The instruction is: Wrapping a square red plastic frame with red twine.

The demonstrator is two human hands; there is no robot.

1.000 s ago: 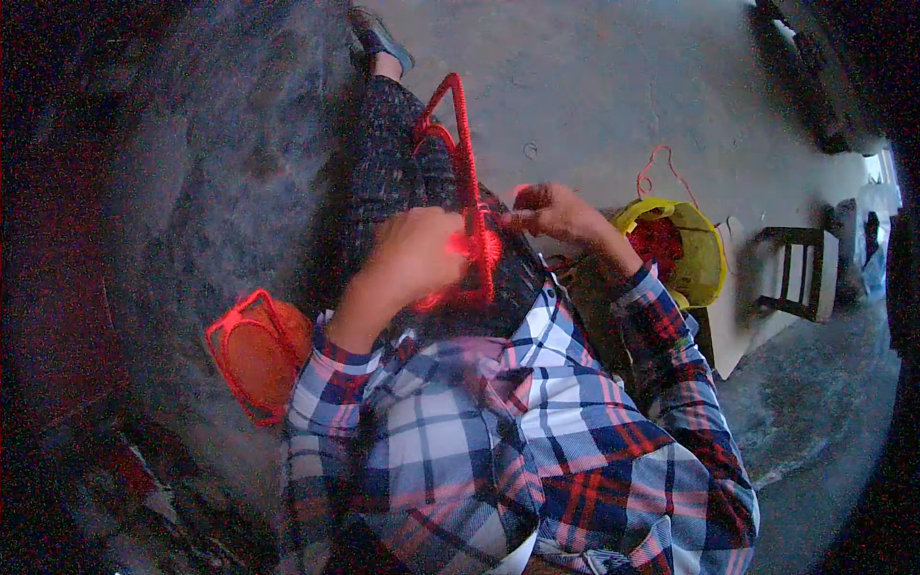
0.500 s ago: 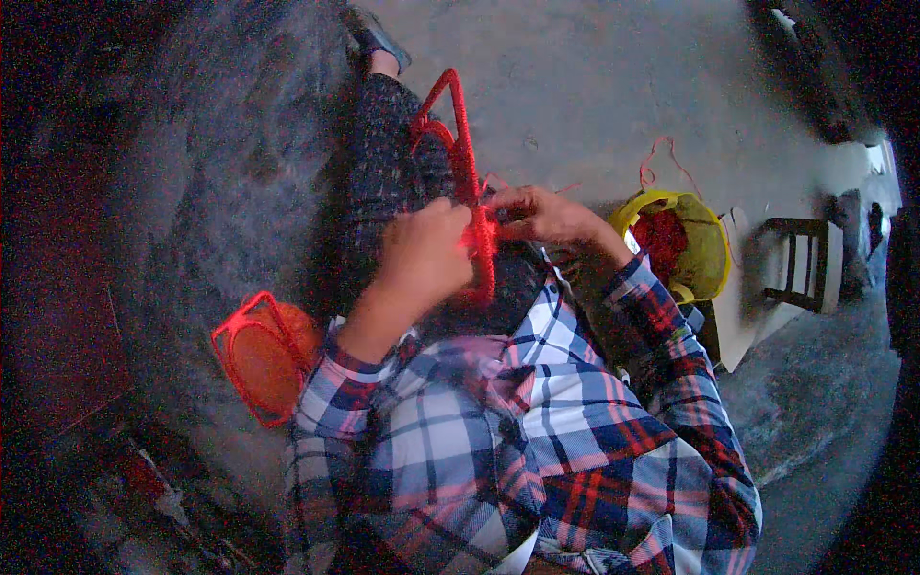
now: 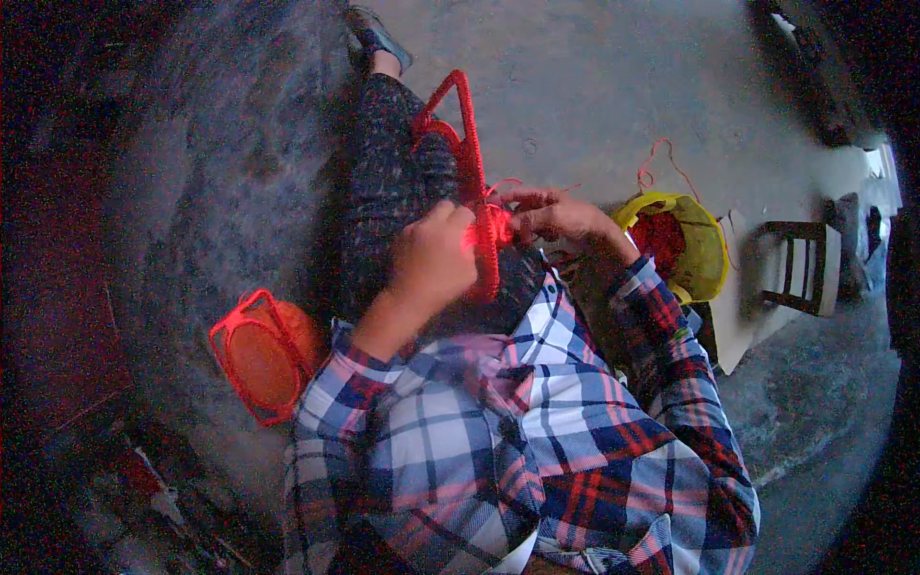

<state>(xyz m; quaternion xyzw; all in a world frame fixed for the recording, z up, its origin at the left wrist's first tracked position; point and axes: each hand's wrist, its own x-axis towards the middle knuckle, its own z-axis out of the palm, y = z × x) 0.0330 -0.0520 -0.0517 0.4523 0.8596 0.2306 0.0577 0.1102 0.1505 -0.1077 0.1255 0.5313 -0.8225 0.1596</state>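
A red, cord-wrapped frame [image 3: 472, 172] with a bent outline and a curved inner piece stands up over my dark trouser leg. My left hand [image 3: 436, 251] is closed on the frame's lower part from the left. At the right side of the frame sits a bunch of red cord [image 3: 498, 226], with a thin loose strand rising above it. My right hand [image 3: 567, 219] is at this bunch, its fingers bent together around the cord. Exactly how the fingertips pinch the cord is too small to make out.
On the floor to the right, a yellow bucket [image 3: 707, 251] lies tipped with red cord inside, one strand trailing out. Beyond it is a small slatted stool [image 3: 807, 266]. At my left, another red frame [image 3: 222, 337] rests against an orange rounded object [image 3: 305, 331].
My right hand has shifted slightly to the right and down, and more of the red cord bunch shows beside the frame. My left hand keeps its hold.
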